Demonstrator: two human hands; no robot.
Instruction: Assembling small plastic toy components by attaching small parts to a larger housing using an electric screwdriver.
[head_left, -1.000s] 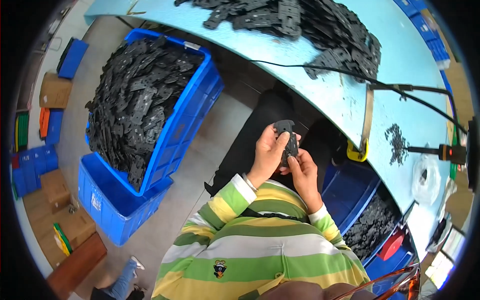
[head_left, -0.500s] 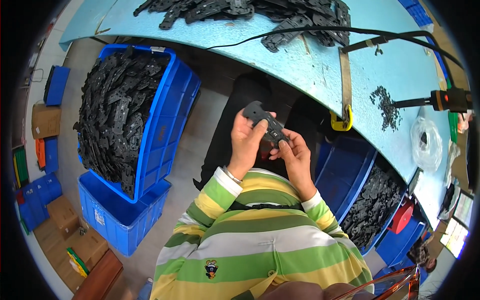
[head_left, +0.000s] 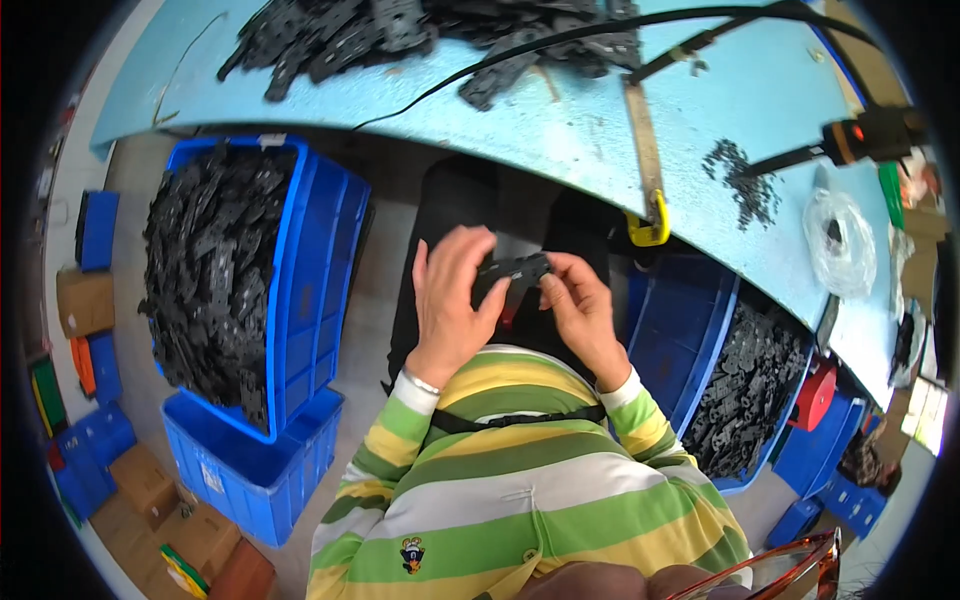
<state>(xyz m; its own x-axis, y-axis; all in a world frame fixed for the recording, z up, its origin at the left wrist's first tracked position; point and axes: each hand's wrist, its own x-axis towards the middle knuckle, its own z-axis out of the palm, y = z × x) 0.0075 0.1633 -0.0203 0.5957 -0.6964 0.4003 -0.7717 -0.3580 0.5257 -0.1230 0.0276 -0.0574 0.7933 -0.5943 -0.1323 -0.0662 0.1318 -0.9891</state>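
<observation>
In front of my lap, a small black molded plastic part is pinched by its right end between the thumb and fingers of my right hand. It lies roughly level. My left hand is beside its left end, fingers apart and thumb lifted away; whether it touches the part I cannot tell. Many similar black parts fill a tilted blue crate to my left. More of them lie in a pile at the far side of the blue-topped bench.
An empty-looking blue crate supports the full one. Another blue crate of black parts stands under the bench at right. A yellow clamp, a black cable, tiny black pieces and a clear plastic bag occupy the bench.
My left hand has loosened its grip on the part and spread its fingers, shifting left. The part has turned from slanting to nearly level. The whole view has shifted slightly.
</observation>
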